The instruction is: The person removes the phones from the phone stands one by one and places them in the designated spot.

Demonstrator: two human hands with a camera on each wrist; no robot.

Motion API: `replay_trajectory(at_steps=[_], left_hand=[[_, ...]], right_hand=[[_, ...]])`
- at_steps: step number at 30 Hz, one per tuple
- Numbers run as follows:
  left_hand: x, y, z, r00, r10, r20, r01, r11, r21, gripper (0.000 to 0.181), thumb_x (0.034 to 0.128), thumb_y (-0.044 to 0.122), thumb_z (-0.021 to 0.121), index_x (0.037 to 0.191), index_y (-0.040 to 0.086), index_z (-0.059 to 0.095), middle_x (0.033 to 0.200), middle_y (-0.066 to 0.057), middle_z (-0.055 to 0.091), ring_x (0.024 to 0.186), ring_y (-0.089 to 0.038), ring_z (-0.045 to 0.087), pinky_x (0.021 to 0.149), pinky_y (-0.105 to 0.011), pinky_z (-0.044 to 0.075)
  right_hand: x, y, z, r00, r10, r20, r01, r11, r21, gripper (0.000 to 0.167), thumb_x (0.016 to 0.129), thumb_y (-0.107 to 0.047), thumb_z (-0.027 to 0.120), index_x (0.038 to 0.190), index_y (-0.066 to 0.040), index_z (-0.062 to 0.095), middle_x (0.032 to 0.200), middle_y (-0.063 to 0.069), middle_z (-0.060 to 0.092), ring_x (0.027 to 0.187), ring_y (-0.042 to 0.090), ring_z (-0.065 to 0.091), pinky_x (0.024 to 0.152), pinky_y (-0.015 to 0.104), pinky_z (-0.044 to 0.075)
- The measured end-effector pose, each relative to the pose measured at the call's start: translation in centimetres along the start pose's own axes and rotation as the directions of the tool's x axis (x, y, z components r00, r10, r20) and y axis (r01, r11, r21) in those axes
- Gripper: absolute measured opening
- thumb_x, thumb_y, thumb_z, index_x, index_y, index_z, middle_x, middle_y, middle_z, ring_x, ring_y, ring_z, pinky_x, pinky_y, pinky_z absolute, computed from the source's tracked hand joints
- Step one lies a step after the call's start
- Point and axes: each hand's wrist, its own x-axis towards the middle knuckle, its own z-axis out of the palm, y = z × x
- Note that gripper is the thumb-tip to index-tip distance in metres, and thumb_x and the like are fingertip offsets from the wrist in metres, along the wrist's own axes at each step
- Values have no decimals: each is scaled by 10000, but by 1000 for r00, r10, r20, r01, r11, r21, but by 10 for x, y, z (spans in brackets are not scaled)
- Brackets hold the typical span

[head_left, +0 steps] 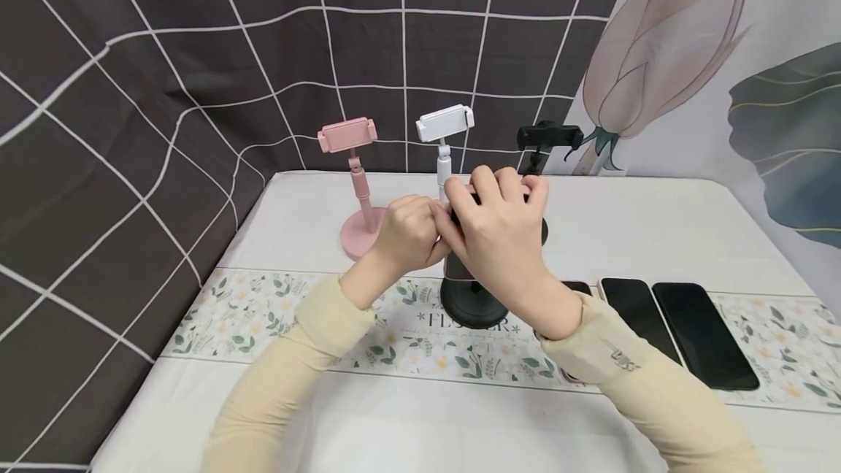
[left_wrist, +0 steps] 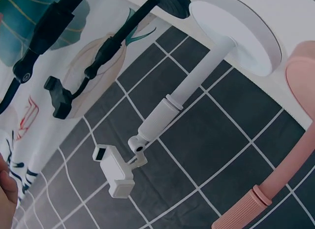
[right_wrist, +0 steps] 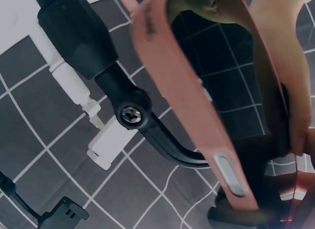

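Observation:
My right hand (head_left: pixel 502 221) arches over a phone (right_wrist: pixel 182 91) with a pink frame and a dark screen, gripping its upper edge with bent fingers. The phone stands tilted in a black phone stand (head_left: pixel 474 305), whose jointed arm (right_wrist: pixel 130 114) passes behind it in the right wrist view. At the phone's left side my left hand (head_left: pixel 410 232) has its fingers curled and seems to hold the end of the stand's clamp; the exact contact is hidden. My right thumb meets the left hand's fingers. Only a little of a hand (left_wrist: pixel 6 192) shows in the left wrist view.
Behind stand a pink phone stand (head_left: pixel 358 199), a white one (head_left: pixel 444 122) and another black one (head_left: pixel 548 136). To the right lie two dark phones (head_left: pixel 640 316) (head_left: pixel 706 334), and a third is mostly under my right forearm. A dark checked curtain (head_left: pixel 368 50) borders the table.

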Motion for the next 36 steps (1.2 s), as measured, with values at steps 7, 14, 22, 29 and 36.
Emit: replay_trajectory(at_steps=[7,14,22,29,36], left_hand=[[-1,-1,-2,1000,17,-5,-17,1000,23,534,1016,323,245,570,87,417,481,-5,388,402,-136,367,421,-246,315],[-1,1,-8,999,-24,45,23,1000,11,591,1014,459,203,621,78,427,487,0,398,408,-132,386,419,-241,303],[-4,3,-10,990,-103,98,110,991,-74,586,989,507,247,666,65,457,505,-3,418,427,-137,396,423,-258,312],[-5,4,-11,982,-143,122,165,966,-197,281,756,198,647,639,66,427,500,-13,407,426,-136,368,417,-257,290],[-6,5,-13,979,-164,118,191,945,-265,255,740,159,665,638,71,449,507,-13,417,445,-124,374,435,-233,284]], right_hand=[[0,-1,4,999,2,-35,-2,1000,-1,90,865,-129,538,792,-76,542,740,115,486,748,324,431,718,516,300],[1,-4,4,999,19,-35,-17,999,42,112,824,-74,543,720,-74,502,736,109,477,764,327,414,733,534,268],[3,-1,4,999,-21,-30,22,999,34,136,808,-78,566,700,-79,483,722,103,466,729,308,400,706,517,270],[5,2,4,998,-57,-23,57,998,17,133,778,-38,543,684,-93,466,698,93,443,686,288,386,678,496,278],[5,3,2,996,-88,6,88,995,41,124,784,-34,540,693,-95,482,684,91,443,680,289,385,669,486,275]])
